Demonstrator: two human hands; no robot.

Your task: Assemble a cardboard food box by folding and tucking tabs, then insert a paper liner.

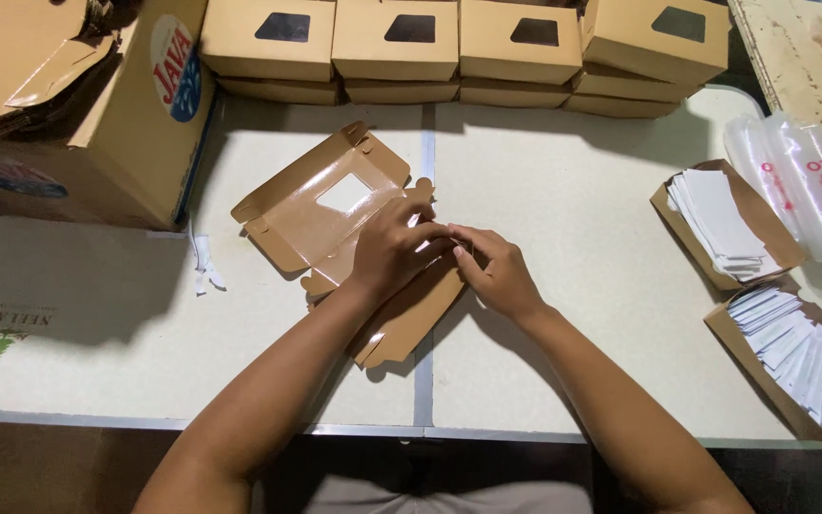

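Item, frame centre on my worktop [563, 314]: unfolded windowed carton [335, 224], light, creasable card, best taken by flap edges; my left hand [394, 249] and right hand [499, 271] both pinch its flap.

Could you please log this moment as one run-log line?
left hand: pressing unfolded brown windowed cardboard box | right hand: pinching its corner flap | behind: stacked finished brown window boxes | right side: trays of white paper sheets

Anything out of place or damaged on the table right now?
Only small white scraps lying loose left of the half-folded box that both hands are working on. The finished boxes sit in neat stacks.
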